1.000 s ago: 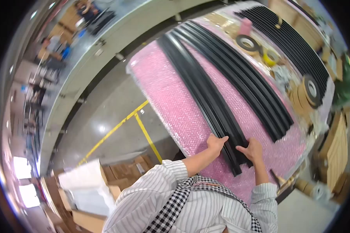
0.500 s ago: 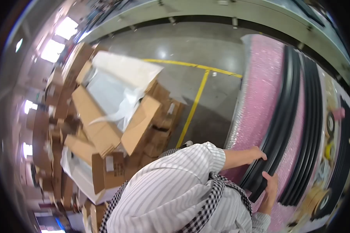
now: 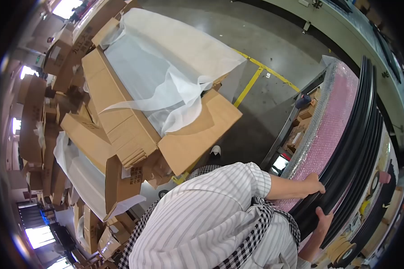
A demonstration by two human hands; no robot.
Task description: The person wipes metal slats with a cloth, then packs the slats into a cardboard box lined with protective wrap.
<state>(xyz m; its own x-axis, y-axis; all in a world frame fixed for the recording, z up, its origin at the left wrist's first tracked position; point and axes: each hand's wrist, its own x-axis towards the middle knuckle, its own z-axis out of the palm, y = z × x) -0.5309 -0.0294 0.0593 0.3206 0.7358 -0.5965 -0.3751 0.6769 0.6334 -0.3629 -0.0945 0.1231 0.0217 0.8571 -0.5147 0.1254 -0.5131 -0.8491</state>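
My left hand (image 3: 315, 184) is closed on the near side of a bundle of long black strips (image 3: 341, 166), close to their lower end. My right hand (image 3: 322, 220) grips the other side of that bundle, its thumb on top and its other fingers hidden. These strips are smooth, slightly curved in this view, and lie along the table. More long black strips (image 3: 362, 172) lie beside them on the right. Under the bundle, pink bubble wrap (image 3: 330, 127) covers the tabletop.
An open cardboard box (image 3: 116, 119) lined with white foam sheet (image 3: 141, 67) stands on the left, with more cartons (image 3: 87, 139) around it. Tape rolls (image 3: 343, 251) sit on the table's right side. Yellow lines (image 3: 248, 87) mark the floor. A long pale machine frame (image 3: 318, 20) runs behind.
The view has swung left, bringing the open box closer to the middle. Both hands keep hold of the black strips, which now lie nearer the neighbouring strips.
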